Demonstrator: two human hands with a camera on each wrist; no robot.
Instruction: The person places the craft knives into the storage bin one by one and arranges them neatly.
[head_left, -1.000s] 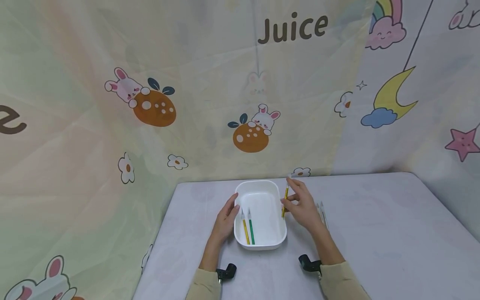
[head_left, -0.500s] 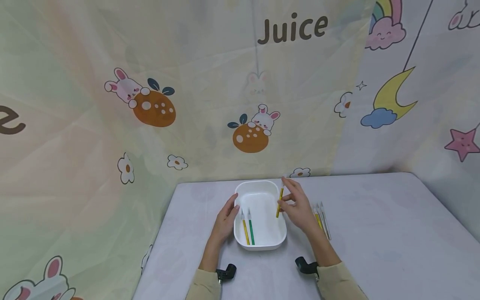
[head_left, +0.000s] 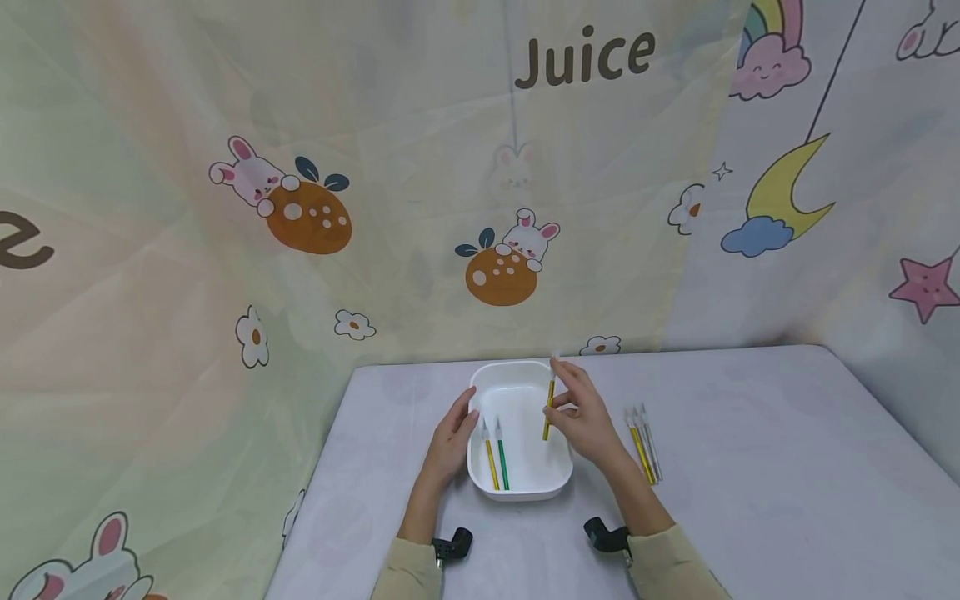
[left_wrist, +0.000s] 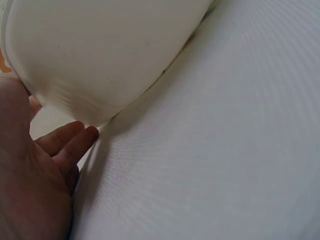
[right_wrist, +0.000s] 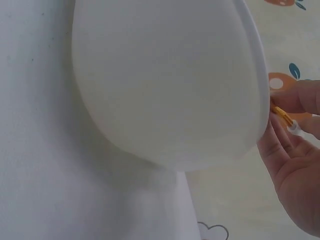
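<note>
A white tray [head_left: 521, 479] lies in front of me, with one yellow-bodied pen-like stick [head_left: 492, 465] and one green-bodied stick [head_left: 503, 465] side by side at its left. My left hand [head_left: 450, 442] holds the tray's left rim; in the left wrist view its fingers [left_wrist: 75, 147] touch the outer wall. Over the tray's right side, my right hand [head_left: 585, 417] pinches another slim yellow stick [head_left: 548, 421] near upright, its clear end on top. The right wrist view shows this stick's yellow body and whitish end partly hidden by fingers and tray wall.
Right of the tray, several similar sticks [head_left: 643, 446], yellow and silvery, lie close together on the white-covered table [head_left: 750, 500]. A cartoon-printed cloth [head_left: 405, 208] hangs behind the table's back edge.
My right hand has moved left with the yellow stick, from beside the tray's right rim to above its inside. The sticks on the table have come into fuller view. The left hand stays put.
</note>
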